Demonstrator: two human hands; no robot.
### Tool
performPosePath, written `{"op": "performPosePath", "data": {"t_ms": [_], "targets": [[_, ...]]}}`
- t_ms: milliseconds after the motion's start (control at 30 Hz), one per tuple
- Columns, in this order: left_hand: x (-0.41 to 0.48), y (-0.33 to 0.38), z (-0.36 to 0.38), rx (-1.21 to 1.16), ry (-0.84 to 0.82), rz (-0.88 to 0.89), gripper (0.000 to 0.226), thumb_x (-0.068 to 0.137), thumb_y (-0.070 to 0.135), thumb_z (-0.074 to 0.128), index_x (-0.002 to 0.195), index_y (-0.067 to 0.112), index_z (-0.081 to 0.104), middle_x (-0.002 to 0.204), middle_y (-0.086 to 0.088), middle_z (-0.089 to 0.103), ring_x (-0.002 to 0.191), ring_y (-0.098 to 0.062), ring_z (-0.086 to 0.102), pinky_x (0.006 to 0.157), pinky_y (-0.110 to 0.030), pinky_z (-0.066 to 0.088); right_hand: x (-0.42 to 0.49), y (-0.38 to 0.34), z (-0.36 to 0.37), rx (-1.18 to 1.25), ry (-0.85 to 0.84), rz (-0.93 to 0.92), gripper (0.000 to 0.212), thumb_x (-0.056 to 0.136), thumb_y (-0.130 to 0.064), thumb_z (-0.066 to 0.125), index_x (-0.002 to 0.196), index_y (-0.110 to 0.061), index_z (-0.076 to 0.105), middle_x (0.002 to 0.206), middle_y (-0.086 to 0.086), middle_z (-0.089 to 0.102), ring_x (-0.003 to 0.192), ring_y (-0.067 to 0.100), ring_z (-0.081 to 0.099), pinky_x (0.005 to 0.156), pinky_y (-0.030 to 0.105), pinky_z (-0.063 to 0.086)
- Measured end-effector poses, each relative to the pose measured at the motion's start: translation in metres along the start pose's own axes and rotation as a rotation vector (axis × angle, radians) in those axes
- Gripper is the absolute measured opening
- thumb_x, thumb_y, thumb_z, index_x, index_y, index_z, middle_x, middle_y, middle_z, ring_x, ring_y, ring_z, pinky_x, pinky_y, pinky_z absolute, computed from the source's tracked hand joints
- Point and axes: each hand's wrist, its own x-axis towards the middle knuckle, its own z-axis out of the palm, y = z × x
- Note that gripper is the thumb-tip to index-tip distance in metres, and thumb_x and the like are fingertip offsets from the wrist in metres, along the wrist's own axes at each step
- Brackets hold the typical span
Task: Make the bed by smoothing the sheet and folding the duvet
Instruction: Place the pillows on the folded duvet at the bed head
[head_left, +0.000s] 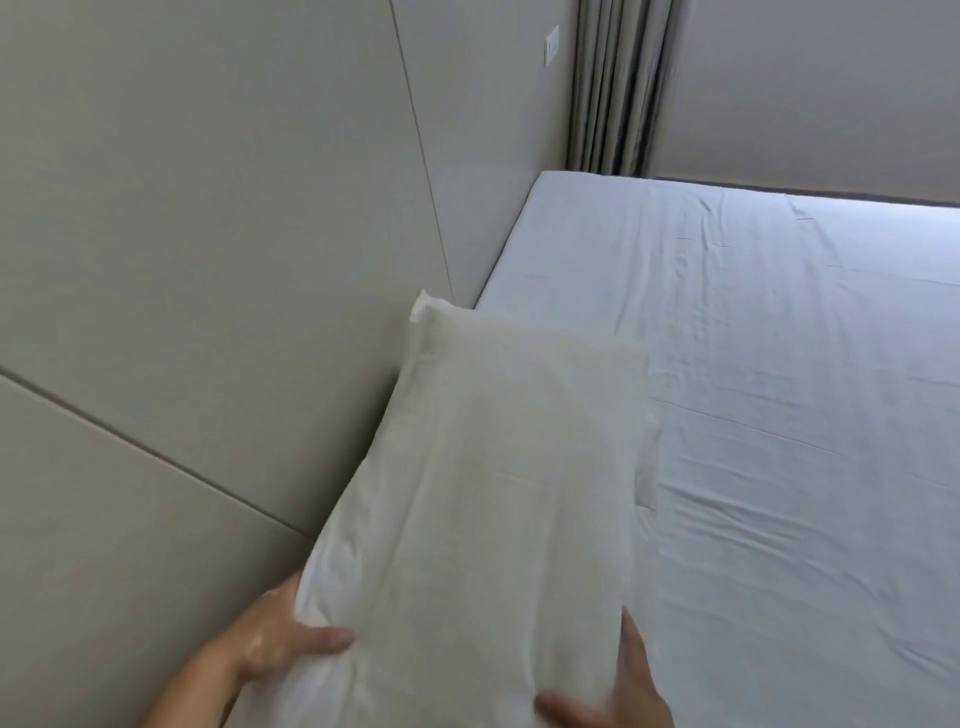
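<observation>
Head view: left hand (275, 639), right hand (623, 696) grip pillow (493, 467) over sheet (805, 389) beside wall (208, 260).

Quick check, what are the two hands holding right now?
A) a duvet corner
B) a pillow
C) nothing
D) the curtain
B: the left hand and right hand both grip the near end of the pillow.

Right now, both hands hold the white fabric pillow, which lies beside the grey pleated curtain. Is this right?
No. In the head view, left hand and right hand hold the white fabric pillow beside the beige panelled wall, not the grey pleated curtain.
</observation>
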Motion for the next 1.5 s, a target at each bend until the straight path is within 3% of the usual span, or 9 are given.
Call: {"op": "performPosePath", "data": {"t_ms": [100, 167, 333, 567, 733, 867, 1133, 1333, 1500], "targets": [[0.027, 0.011, 0.006, -0.212, 0.032, -0.041, 0.107, 0.043, 0.063, 0.093, 0.138, 0.033, 0.052, 0.120, 0.009, 0.072, 0.106, -0.014, 0.070, 0.094, -0.038, 0.055, 0.019, -0.009, -0.012, 0.074, -0.008, 0.169, 0.170, 0.018, -0.085, 0.080, 0.159, -0.022, 0.010, 0.159, 0.003, 0.035, 0.140, 0.023, 0.044, 0.116, 0.037, 0.034], [0.051, 0.032, 0.004, -0.211, 0.215, 0.012, 0.121, 0.042, 0.075, 0.081, 0.148, 0.034, 0.040, 0.137, 0.001, 0.060, 0.121, -0.023, 0.061, 0.098, -0.038, 0.050, 0.040, -0.022, -0.025, 0.098, 0.063, 0.180, 0.153, 0.031, -0.087, 0.077, 0.158, -0.036, 0.010, 0.156, 0.005, 0.039, 0.138, 0.025, 0.046, 0.113, 0.047, 0.040], [0.091, 0.070, 0.018, -0.255, 0.224, 0.041, 0.126, 0.042, 0.079, 0.077, 0.152, 0.034, 0.034, 0.144, 0.000, 0.053, 0.124, -0.022, 0.056, 0.105, -0.038, 0.046, 0.073, -0.067, -0.026, 0.203, -0.020, 0.033, 0.086, 0.062, -0.047, 0.091, 0.134, -0.042, 0.044, 0.125, -0.012, 0.066, 0.108, 0.013, 0.068, 0.097, 0.046, 0.055], [0.065, 0.082, -0.010, -0.168, 0.535, 0.325, 0.067, 0.063, 0.041, 0.091, 0.123, 0.031, 0.065, 0.104, 0.014, 0.070, 0.093, -0.001, 0.065, 0.084, -0.027, 0.050, 0.072, -0.102, 0.014, 0.178, -0.003, -0.221, 0.071, 0.065, -0.006, 0.090, 0.121, -0.034, 0.056, 0.108, -0.015, 0.073, 0.096, 0.005, 0.071, 0.077, 0.023, 0.059], [0.089, 0.053, -0.030, -0.001, 0.412, 0.121, 0.072, 0.073, 0.051, 0.082, 0.138, 0.039, 0.053, 0.123, 0.006, 0.066, 0.112, -0.019, 0.064, 0.099, -0.038, 0.050, 0.078, -0.086, 0.032, 0.083, 0.066, -0.083, 0.090, 0.058, -0.034, 0.093, 0.135, -0.043, 0.046, 0.119, -0.018, 0.065, 0.110, 0.013, 0.065, 0.096, 0.036, 0.054], [0.118, 0.024, 0.009, 0.344, 0.457, -0.164, 0.079, 0.083, 0.079, 0.035, 0.153, 0.050, 0.011, 0.159, -0.007, 0.024, 0.144, -0.033, 0.029, 0.117, -0.055, 0.025, 0.084, -0.061, 0.026, -0.075, 0.046, 0.072, 0.118, 0.060, -0.064, 0.086, 0.154, -0.046, 0.016, 0.133, -0.010, 0.054, 0.119, 0.021, 0.056, 0.100, 0.033, 0.044], [0.076, 0.025, 0.097, 0.564, 0.517, 0.047, 0.064, 0.091, 0.074, 0.014, 0.149, 0.058, -0.009, 0.165, 0.011, -0.009, 0.152, -0.021, -0.012, 0.120, -0.055, -0.003, 0.059, -0.022, 0.030, -0.132, 0.032, 0.085, 0.102, 0.073, -0.071, 0.071, 0.154, -0.043, 0.016, 0.139, -0.004, 0.057, 0.122, 0.025, 0.057, 0.102, 0.037, 0.045], [0.060, 0.045, 0.101, 0.530, 0.490, -0.040, 0.065, 0.094, 0.069, 0.017, 0.153, 0.049, 0.001, 0.166, 0.002, 0.001, 0.152, -0.025, 0.000, 0.120, -0.056, 0.007, 0.021, -0.011, -0.018, -0.431, -0.089, 0.060, 0.111, 0.071, -0.080, 0.062, 0.157, -0.042, 0.004, 0.136, 0.000, 0.055, 0.115, 0.018, 0.059, 0.098, 0.030, 0.047], [0.012, 0.111, 0.209, 0.602, 0.381, 0.200, 0.067, 0.094, 0.069, 0.026, 0.154, 0.039, 0.023, 0.165, -0.003, 0.010, 0.152, -0.025, 0.005, 0.120, -0.052, 0.007, -0.055, 0.033, -0.111, -0.592, -0.008, 0.105, 0.101, 0.079, -0.077, 0.056, 0.158, -0.039, 0.006, 0.148, 0.001, 0.045, 0.127, 0.017, 0.053, 0.107, 0.032, 0.042]]}}
